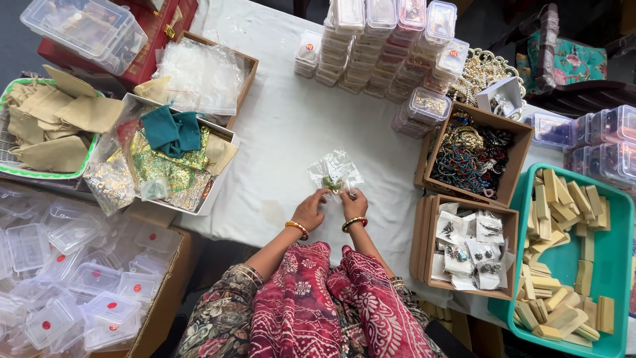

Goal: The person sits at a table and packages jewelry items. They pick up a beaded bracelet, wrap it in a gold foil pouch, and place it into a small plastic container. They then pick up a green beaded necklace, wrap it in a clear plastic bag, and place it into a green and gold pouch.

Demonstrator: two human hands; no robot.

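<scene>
Now small clear pouch [336, 171] with green piece inside, long axis pointing away from me; my left hand [310, 209], right hand [354, 205] pinching its near edge above white tabletop [285, 126].

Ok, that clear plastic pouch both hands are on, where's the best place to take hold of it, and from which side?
Probably by the near bottom edge of the pouch, coming from the person's side. It lies flat on the white cloth, and the left hand and right hand already pinch that edge. The small green piece sits close to it, so a grip there steadies the contents.
</scene>
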